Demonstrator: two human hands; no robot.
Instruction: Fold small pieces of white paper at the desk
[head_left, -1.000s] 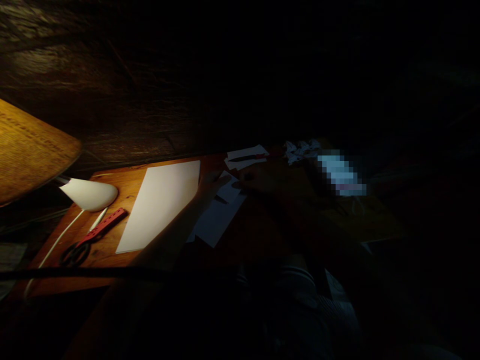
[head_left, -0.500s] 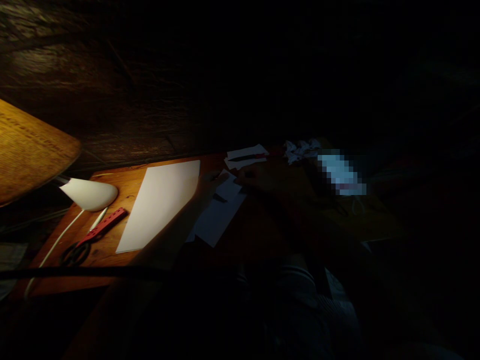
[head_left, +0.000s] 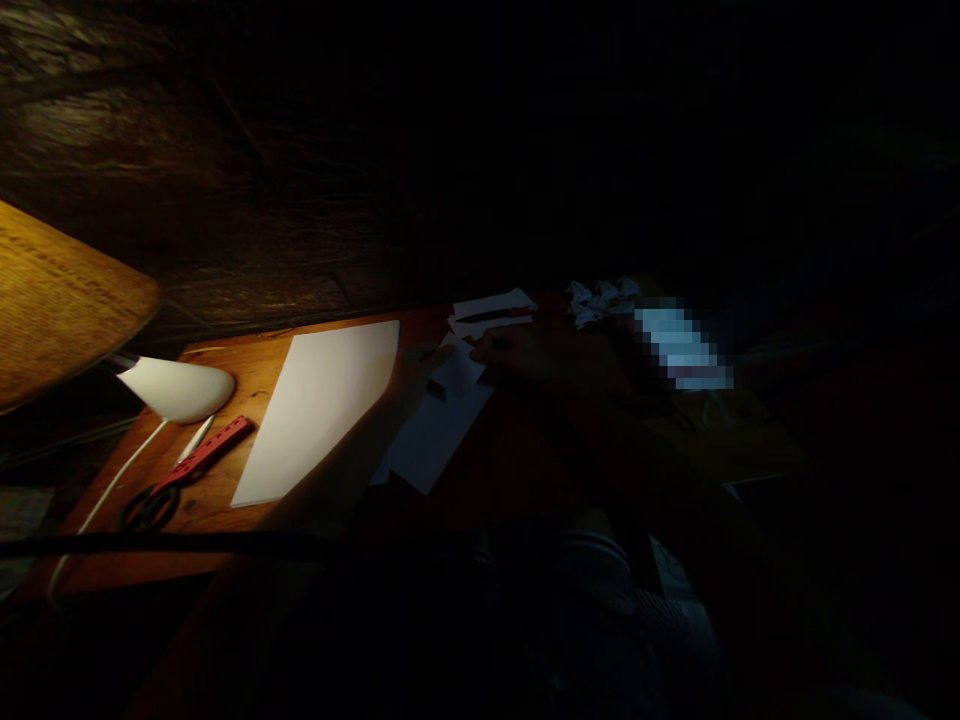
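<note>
Between my two hands is a small piece of white paper [head_left: 459, 372]. My left hand [head_left: 426, 362] grips its left edge, the fingers dim in shadow. At the upper right edge my right hand [head_left: 499, 348] pinches the same paper. Below it a larger white sheet [head_left: 442, 440] lies on the wooden table [head_left: 202, 350], its top covered by the held piece. Just beyond my hands, a dark blade with a red handle [head_left: 491, 316] rests on more white paper [head_left: 495, 300].
A stack of white paper [head_left: 322, 410] lies left of my left arm. Further left are scissors in a red sheath [head_left: 202, 455], a white pen-like stick [head_left: 196, 438] and a lamp [head_left: 180, 388]. Crumpled paper [head_left: 602, 300] and a pixelated bright object [head_left: 682, 345] sit to the right.
The small paper between my hands has bent and turned slightly, its upper part now curving. Both hands have stayed almost in place; the things around them have not moved.
</note>
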